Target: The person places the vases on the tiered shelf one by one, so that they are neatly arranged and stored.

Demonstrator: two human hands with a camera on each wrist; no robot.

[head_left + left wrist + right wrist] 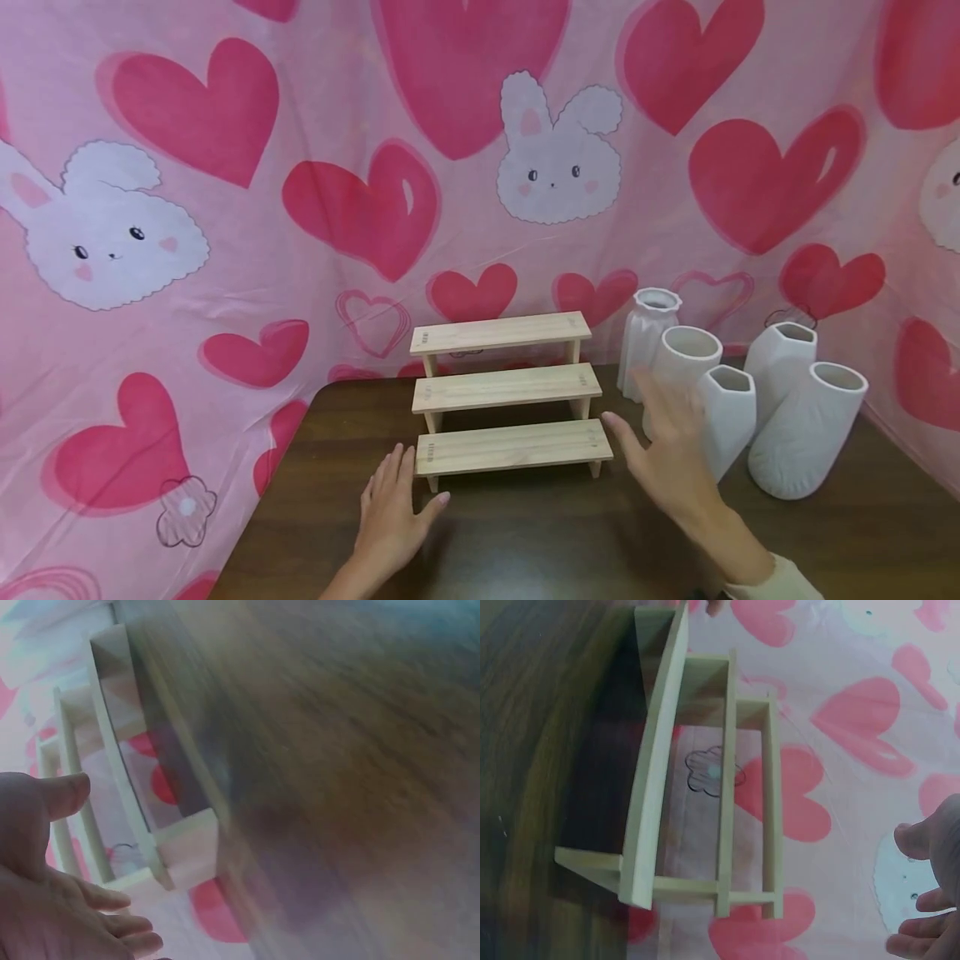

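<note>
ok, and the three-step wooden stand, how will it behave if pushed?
The stand is likely stiff: its boards look straight. Probably light for its size, being thin wood with open gaps. Should slide rather than roll, as it stands on flat-sided legs.

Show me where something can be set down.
Bare: all three steps of the pale wooden stand; the dark brown wooden tabletop in front of it, between the left hand and right hand. Crowded: right of the stand, where five tall white ceramic-looking vases cluster.
</note>
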